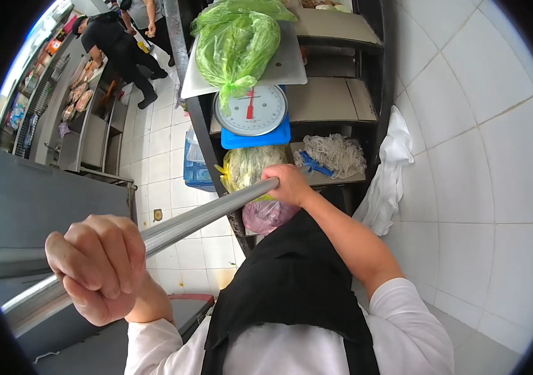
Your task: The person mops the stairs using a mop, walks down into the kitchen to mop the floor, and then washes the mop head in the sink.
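Observation:
My left hand [96, 265] is wrapped round the upper part of a mop's metal handle [207, 215], close to the camera. Further along, my right hand [286, 184] grips the same handle. Beyond it, a blue clamp [316, 164] holds the mop's pale string head [339, 155], which lies on a tiled stair step. Just left of my right hand sit a yellow-tied clear bag of greens [251, 165] and a purple-tinted bag [269, 216].
A blue dial scale [254, 112] carries a green plastic bag [238, 44] on its metal tray. White cloth [388, 175] hangs by the tiled wall at right. Blue crates [196, 165] stand left of the stairs. Two people [116, 47] are at the far-left counter.

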